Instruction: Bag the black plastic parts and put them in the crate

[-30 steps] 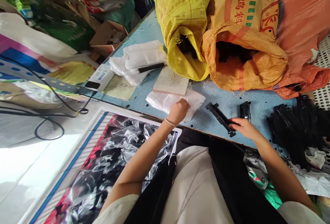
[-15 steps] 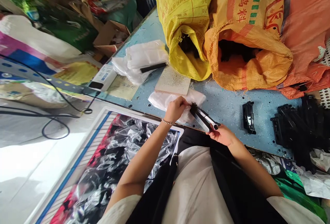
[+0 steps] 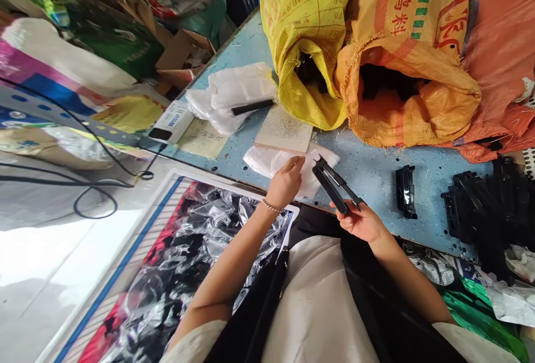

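Note:
My right hand (image 3: 360,221) grips the near end of a long black plastic piece (image 3: 330,187) made of two narrow bars lying side by side, tilted up and to the left. Its far end, with small prongs, is above a stack of clear plastic bags (image 3: 261,161). Just left of that end is my left hand (image 3: 286,183), wearing a bead bracelet and a ring. Its fingers are pressed together over the bags, apart from the black piece; what they pinch, if anything, is hidden. A cardboard sheet (image 3: 284,127) with grit on it lies on the bags.
A yellow sack (image 3: 309,34) and an orange sack (image 3: 413,112) lie open on the blue table (image 3: 359,156). A single black part (image 3: 405,191) and a heap of black parts (image 3: 480,201) are at right. Below left, a white-rimmed bin (image 3: 167,184) holds bagged black pieces.
My left hand has drawn back from the far end of the black piece. The piece has turned in my right hand, showing a darker side. The view has shifted slightly.

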A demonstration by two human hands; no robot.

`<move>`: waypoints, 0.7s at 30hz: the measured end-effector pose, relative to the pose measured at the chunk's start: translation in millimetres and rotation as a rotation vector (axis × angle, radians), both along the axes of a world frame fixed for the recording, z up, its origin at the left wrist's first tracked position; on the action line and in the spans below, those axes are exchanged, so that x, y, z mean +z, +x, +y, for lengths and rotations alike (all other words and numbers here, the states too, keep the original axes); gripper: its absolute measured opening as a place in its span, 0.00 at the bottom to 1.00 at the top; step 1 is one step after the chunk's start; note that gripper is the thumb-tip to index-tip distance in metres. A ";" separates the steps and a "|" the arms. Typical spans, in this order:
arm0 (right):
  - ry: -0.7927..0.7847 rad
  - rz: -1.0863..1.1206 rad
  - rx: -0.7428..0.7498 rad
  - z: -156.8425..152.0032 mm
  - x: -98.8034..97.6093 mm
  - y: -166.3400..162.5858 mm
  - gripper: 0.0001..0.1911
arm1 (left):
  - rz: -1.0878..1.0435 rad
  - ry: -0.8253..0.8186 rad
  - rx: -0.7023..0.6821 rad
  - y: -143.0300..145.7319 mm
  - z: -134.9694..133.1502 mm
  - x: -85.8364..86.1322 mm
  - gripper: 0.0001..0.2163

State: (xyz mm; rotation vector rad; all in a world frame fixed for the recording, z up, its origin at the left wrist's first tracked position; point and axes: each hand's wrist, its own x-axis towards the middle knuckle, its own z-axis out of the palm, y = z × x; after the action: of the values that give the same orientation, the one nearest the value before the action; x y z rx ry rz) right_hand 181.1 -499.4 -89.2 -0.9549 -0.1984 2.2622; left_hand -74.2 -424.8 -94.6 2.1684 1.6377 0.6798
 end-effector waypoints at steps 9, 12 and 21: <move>0.176 -0.155 0.039 20.9 -10.3 -23.8 0.14 | -0.122 0.155 -0.299 22.3 -30.1 14.4 0.36; 0.379 -0.416 0.006 20.1 -1.8 -28.6 0.13 | -0.122 0.166 -0.514 45.1 -55.7 32.8 0.36; 0.952 -0.932 0.260 7.7 42.7 27.0 0.18 | 0.027 -0.315 -0.175 -67.2 -131.4 85.0 0.18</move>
State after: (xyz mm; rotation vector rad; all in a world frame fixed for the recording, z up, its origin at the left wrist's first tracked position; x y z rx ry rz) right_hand 208.1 -491.7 -46.6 -1.3442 -1.6808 1.4003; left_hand -141.4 -556.1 -9.5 2.0641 1.4345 0.3193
